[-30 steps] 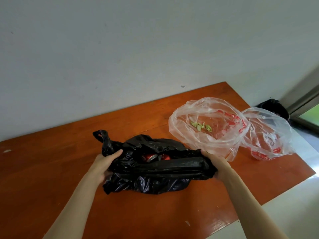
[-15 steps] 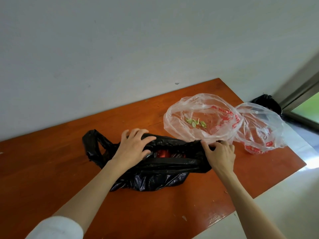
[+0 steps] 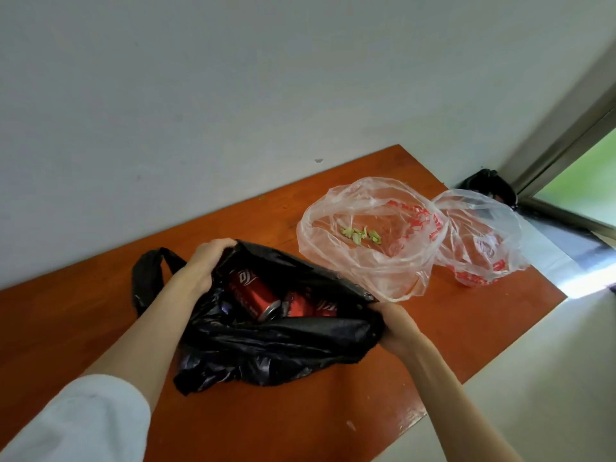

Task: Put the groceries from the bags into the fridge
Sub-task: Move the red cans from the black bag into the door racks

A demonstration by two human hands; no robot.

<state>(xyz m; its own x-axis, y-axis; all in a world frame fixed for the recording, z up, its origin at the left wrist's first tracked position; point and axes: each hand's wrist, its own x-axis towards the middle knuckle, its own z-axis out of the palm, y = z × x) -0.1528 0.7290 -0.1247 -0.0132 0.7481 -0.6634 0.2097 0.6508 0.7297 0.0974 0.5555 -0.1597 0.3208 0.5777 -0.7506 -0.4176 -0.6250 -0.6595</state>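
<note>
A black plastic bag lies on the orange-brown table with its mouth pulled wide. Inside lie red cola cans, one on its side at the left and others partly hidden to its right. My left hand grips the far rim of the bag's mouth. My right hand grips the near right rim. The fridge is not in view.
Two clear plastic bags with red print stand at the table's right end: one with a few green scraps inside, the other by the corner. A dark bag sits on the floor beyond. A white wall backs the table.
My left hand has curled round the far rim and pulled it back, while my right hand has drawn the near rim toward me. The bag's mouth is now wide and the cans show plainly.
</note>
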